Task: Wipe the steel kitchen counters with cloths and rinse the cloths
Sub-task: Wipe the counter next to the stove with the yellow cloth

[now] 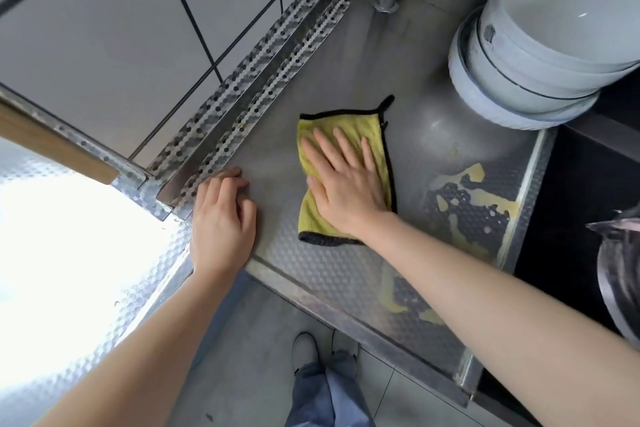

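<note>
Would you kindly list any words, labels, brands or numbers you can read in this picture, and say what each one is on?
No readable text anywhere.
Stack of white bowls: a small dark mark on one rim, too blurred to read.
Yellow cloth under the right hand: no label showing.
Steel counter: only an embossed pattern.

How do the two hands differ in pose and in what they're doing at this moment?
The right hand lies flat with fingers spread, pressing the yellow cloth; the left hand has curled fingers and holds nothing. The right hand sits mid-counter; the left hand rests at the steel counter edge, near the wall rail. Both rest on the same counter.
</note>
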`<state>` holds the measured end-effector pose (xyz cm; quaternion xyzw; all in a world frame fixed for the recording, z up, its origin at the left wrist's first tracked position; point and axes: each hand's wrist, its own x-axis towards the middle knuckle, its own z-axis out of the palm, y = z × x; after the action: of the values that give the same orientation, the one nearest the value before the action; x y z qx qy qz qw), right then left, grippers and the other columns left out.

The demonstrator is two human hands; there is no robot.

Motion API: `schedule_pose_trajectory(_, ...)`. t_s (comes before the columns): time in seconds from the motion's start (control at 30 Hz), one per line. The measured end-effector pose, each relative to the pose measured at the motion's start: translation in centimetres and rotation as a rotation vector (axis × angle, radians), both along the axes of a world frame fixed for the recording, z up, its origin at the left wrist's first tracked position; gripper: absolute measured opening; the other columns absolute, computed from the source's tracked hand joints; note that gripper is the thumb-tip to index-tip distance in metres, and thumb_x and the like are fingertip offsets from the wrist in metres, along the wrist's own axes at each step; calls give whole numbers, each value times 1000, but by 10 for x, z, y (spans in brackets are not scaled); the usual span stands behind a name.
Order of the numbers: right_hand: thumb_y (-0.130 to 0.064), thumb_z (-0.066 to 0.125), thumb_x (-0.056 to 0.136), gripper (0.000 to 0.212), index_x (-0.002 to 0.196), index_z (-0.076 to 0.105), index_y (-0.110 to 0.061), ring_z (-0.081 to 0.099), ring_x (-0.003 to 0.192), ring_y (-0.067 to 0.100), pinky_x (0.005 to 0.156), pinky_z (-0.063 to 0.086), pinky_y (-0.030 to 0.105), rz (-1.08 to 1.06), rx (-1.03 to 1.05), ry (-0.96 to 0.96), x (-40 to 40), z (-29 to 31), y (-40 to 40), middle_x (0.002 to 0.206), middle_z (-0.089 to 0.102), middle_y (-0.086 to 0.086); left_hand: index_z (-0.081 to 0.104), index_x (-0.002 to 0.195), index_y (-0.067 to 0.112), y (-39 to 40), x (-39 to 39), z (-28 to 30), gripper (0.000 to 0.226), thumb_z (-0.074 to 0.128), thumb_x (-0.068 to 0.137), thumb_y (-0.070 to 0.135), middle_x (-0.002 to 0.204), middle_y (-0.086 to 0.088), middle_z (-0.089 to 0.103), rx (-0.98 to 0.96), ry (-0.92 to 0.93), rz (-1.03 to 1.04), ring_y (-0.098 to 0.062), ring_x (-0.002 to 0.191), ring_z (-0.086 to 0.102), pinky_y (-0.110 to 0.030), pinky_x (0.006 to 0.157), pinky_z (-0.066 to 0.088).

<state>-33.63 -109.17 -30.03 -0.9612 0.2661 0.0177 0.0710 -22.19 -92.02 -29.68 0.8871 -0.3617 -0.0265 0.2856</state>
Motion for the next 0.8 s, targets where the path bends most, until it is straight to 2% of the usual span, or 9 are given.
schedule_pose_trajectory(0.17,-43,36,95,64,155,18,-32,4,152,23,120,7,57,245,37,-47,-60,-9,70,165,11,-7,61,104,3,0,-2,2,25,45,88,15,121,-11,61,19,-2,2,-29,111,48,-39,97,41)
schedule_pose_trajectory(0.3,-44,35,96,64,156,14,-35,6,152,18,121,6,53,361,32,8,-66,-9,50,165,11,-9,61,106,2,0,-1,4,28,44,89,16,121,-12,61,39,-3,-13,-31,110,48,-40,97,41)
schedule_pose_trajectory(0.43,-43,32,98,59,155,17,-37,9,152,16,121,9,48,45,8,27,-41,-1,-14,164,12,-12,61,109,5,1,0,2,26,46,90,16,122,-10,61,33,-24,-18,-29,112,48,-40,98,40)
schedule_pose_trajectory(0.53,-44,29,98,59,155,14,-38,5,152,19,120,8,52,-85,8,6,-40,-1,-5,165,9,-12,62,109,5,1,0,0,29,45,90,18,121,-10,61,19,-35,-18,-28,112,47,-38,98,40)
schedule_pose_trajectory(0.7,-43,36,95,64,155,16,-36,7,152,22,120,11,56,166,39,-34,-106,-8,74,165,11,-9,62,116,8,1,0,0,39,45,85,25,124,-9,59,88,-82,-46,-30,112,48,-40,97,41)
schedule_pose_trajectory(0.8,-42,34,97,63,156,11,-37,3,152,18,121,8,52,283,33,4,-130,-9,65,165,7,-10,58,123,9,1,0,3,49,43,83,32,131,-10,56,180,-112,-89,-33,118,46,-44,101,41)
